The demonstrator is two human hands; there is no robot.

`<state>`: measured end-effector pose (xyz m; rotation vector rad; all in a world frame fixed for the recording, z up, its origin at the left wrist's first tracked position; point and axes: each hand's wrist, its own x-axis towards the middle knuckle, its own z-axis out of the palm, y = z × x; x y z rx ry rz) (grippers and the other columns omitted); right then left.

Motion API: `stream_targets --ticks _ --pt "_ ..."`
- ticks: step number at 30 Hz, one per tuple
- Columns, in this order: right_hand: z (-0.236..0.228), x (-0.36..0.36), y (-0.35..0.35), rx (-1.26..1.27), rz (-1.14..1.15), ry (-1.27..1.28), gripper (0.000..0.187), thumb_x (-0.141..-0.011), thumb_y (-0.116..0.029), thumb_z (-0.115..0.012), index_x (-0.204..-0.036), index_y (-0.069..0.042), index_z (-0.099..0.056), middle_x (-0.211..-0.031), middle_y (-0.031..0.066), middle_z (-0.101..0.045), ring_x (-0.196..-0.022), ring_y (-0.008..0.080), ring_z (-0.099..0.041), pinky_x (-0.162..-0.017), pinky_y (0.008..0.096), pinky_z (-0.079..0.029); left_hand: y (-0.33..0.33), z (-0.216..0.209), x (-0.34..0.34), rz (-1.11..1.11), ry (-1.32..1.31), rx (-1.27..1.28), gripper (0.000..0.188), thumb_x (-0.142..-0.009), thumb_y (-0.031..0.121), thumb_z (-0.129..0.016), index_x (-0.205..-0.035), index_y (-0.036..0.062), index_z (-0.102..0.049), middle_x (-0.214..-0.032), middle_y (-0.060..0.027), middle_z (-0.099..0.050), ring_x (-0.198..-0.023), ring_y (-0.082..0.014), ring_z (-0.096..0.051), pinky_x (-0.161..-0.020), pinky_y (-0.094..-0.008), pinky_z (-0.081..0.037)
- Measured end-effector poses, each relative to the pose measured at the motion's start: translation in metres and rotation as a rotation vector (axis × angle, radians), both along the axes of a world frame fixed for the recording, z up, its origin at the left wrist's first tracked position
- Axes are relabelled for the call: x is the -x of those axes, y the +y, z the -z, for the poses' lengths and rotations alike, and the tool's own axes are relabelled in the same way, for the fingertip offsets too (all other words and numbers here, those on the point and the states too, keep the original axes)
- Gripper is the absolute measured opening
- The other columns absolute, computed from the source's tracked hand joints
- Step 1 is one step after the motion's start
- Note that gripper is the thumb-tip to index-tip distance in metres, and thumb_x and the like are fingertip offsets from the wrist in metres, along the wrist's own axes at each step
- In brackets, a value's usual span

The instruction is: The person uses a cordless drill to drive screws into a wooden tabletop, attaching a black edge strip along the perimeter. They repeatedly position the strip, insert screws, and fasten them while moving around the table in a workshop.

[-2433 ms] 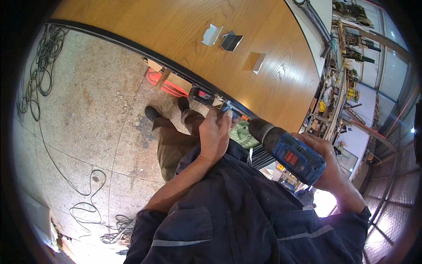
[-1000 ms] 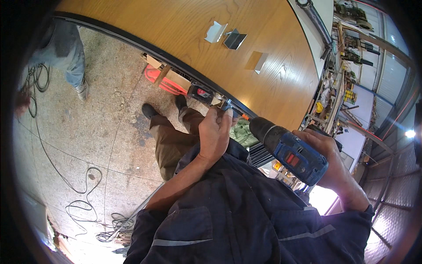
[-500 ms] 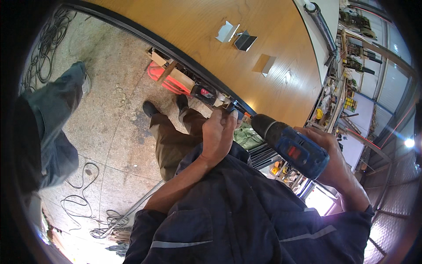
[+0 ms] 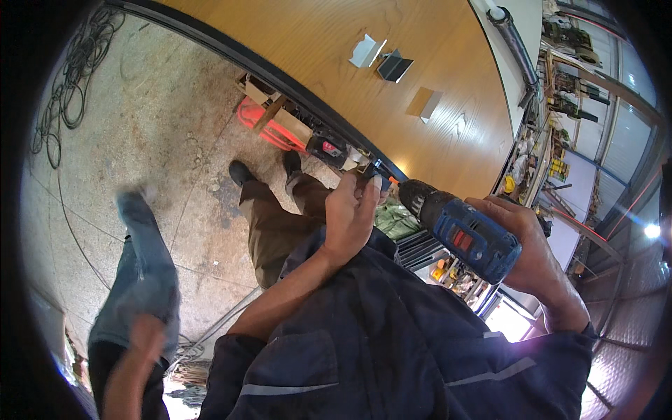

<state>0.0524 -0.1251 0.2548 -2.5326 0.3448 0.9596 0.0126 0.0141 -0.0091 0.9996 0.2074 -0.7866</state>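
Note:
My right hand [image 4: 526, 241] is wrapped round the grip of a blue and black cordless drill [image 4: 467, 234]. The drill's chuck points up and left, its orange-tipped front end close to the table edge and to my left hand [image 4: 348, 215]. The left hand is closed, fingers and thumb pinching a small dark metal piece [image 4: 379, 174] right at that edge. How the drill's tip meets the piece is too small to tell. Farther back on the wood-topped table [image 4: 315, 49] lie a light bent metal bracket [image 4: 365, 50], a dark one [image 4: 395, 66] and a third, brownish one [image 4: 423, 105].
Under the table edge are a red-orange item [image 4: 269, 124], boxes and tools. A black tube [image 4: 514, 43] lies at the table's far right, near cluttered shelves [image 4: 560, 105]. At left another person's leg [image 4: 148, 245] and blurred hand show; coiled cable [image 4: 77, 63] lies on the floor.
At left the other person has stepped to the right, and their hand has come into view. My hands and the drill keep nearly the same place; the view has shifted slightly.

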Motion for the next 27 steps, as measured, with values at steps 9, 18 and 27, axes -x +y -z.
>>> stream_targets --ticks 9,18,27 --pt "-0.009 -0.044 0.008 0.124 -0.371 0.033 0.047 -0.072 -0.022 -0.081 -0.115 -0.007 -0.072 -0.093 0.0134 -0.07 -0.085 0.036 -0.072 -0.072 0.0455 -0.054 0.0 -0.007 -0.008 -0.049 0.051 0.083 0.023 -0.107 0.014 -0.06 -0.109 -0.0087 -0.06 -0.099 -0.0092 -0.068 -0.084 -0.0127 -0.069 -0.073 -0.0297 -0.063" --pt "-0.021 -0.046 0.007 0.214 -0.548 -0.036 0.045 -0.068 -0.02 -0.081 -0.113 -0.016 -0.076 -0.092 0.008 -0.072 -0.086 0.0324 -0.073 -0.074 0.0435 -0.055 0.009 -0.015 -0.019 0.098 0.011 -0.012 0.026 -0.107 0.017 -0.059 -0.111 -0.0094 -0.059 -0.099 -0.0138 -0.072 -0.087 -0.0169 -0.074 -0.076 -0.0297 -0.062" --pt "-0.003 0.118 -0.083 -0.279 0.212 -0.579 0.06 -0.084 -0.029 -0.084 -0.131 0.001 -0.061 -0.101 0.0151 -0.072 -0.076 0.026 -0.072 -0.068 0.0371 -0.058 0.013 0.005 -0.012 0.144 0.166 0.043 0.044 -0.111 0.035 -0.053 -0.118 -0.0076 -0.061 -0.104 -0.0137 -0.071 -0.092 -0.0202 -0.073 -0.077 -0.0324 -0.062"
